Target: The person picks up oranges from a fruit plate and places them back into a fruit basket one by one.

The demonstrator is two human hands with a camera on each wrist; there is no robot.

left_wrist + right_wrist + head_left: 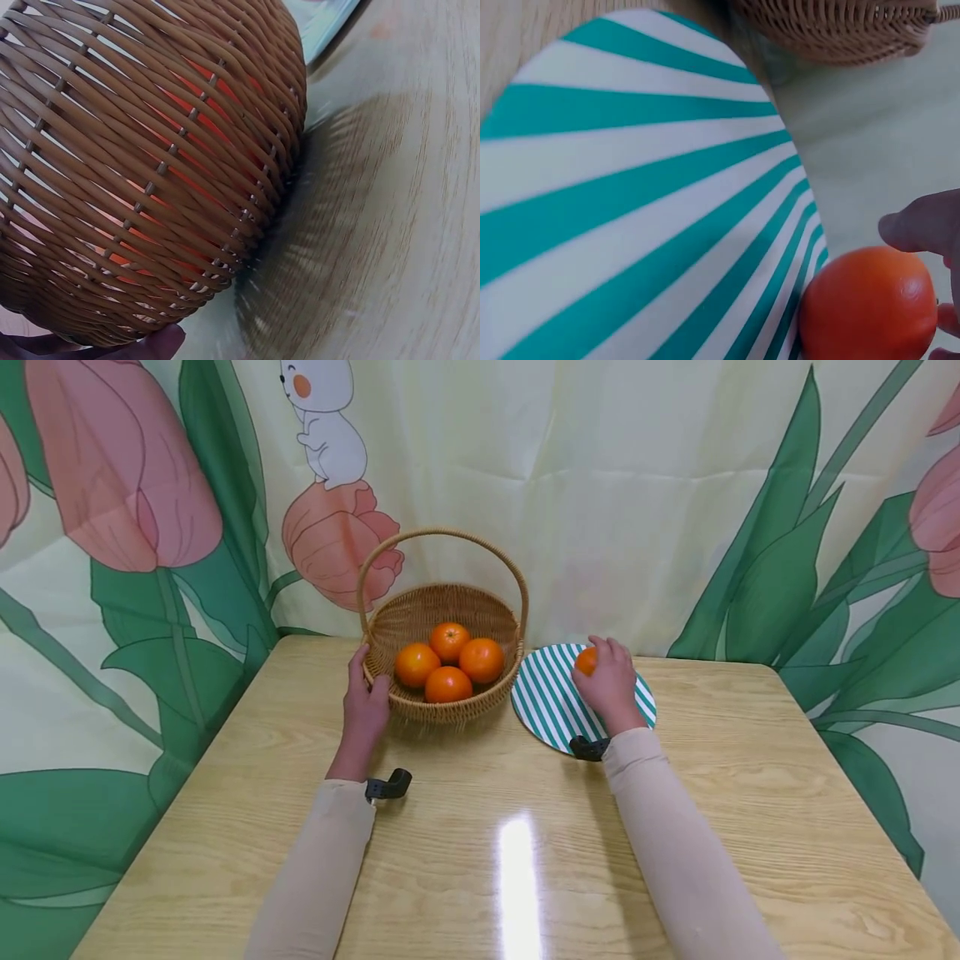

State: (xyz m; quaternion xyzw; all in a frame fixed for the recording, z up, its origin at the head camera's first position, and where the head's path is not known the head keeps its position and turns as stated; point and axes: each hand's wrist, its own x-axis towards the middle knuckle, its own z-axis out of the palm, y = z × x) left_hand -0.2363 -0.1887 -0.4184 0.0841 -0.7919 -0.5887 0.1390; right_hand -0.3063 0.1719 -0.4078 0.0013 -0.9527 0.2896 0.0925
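A brown wicker basket (442,713) with a tall arched handle stands at the back of the table, holding several oranges (448,685). My left hand (364,702) grips the basket's left side; in the left wrist view only its fingertips (161,341) show at the wall's lower edge. To the right, one more orange (870,304) rests on a round green-and-white striped mat (551,702). My right hand (611,685) is over this orange. In the right wrist view the thumb (919,225) stands a little apart from the orange, and the other fingers are mostly out of frame.
The light wooden table (465,827) carries a bright glare streak at its middle. Behind it hangs a curtain (600,510) with printed tulips and a white animal. The striped mat lies close to the basket's right side.
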